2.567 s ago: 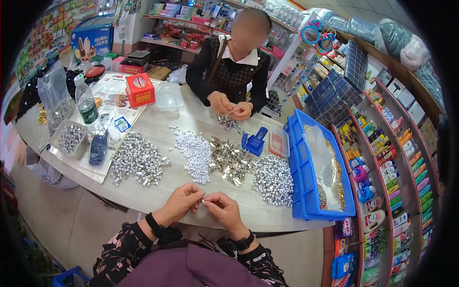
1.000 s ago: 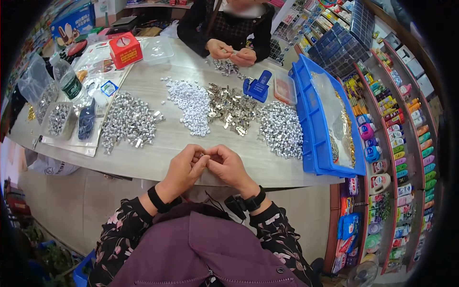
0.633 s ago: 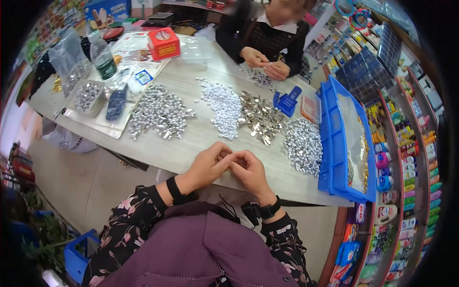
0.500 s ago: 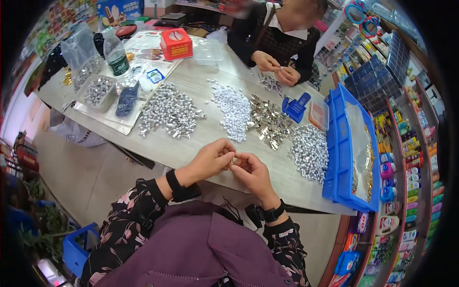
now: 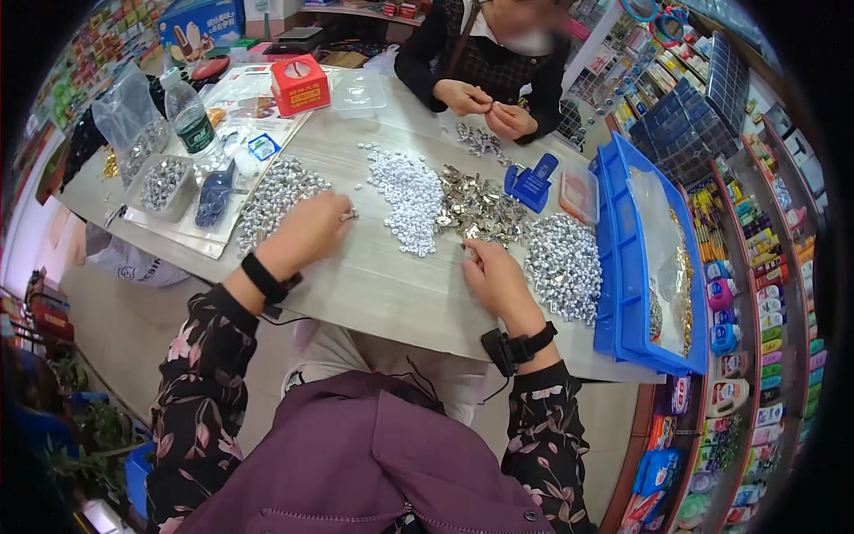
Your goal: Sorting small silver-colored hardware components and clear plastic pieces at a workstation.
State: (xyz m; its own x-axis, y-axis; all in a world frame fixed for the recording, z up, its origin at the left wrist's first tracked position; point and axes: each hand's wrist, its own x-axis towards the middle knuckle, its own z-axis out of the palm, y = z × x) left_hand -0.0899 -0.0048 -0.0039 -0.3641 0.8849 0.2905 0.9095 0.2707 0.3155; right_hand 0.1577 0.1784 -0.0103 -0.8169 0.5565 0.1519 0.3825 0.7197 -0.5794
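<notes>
My left hand (image 5: 307,233) reaches out to the edge of a heap of small silver pieces (image 5: 274,198) and pinches one tiny piece at its fingertips. My right hand (image 5: 492,276) rests on the table (image 5: 382,285) with its fingers at the near edge of a pile of flat metal bits (image 5: 476,206); whether it holds one is hidden. Between the hands lies a mound of white beads (image 5: 409,189). A second silver heap (image 5: 564,264) sits just right of my right hand.
A person across the table works with both hands (image 5: 485,102) over a small silver pile. A blue tray (image 5: 633,267) lines the right side, with a blue tool (image 5: 530,182) beside it. A red box (image 5: 299,83), a bottle (image 5: 190,118) and bagged parts stand far left. Shop shelves on the right.
My hands were together at the table's near edge; now they have parted, the left going out to the left silver heap, the right to the metal bits.
</notes>
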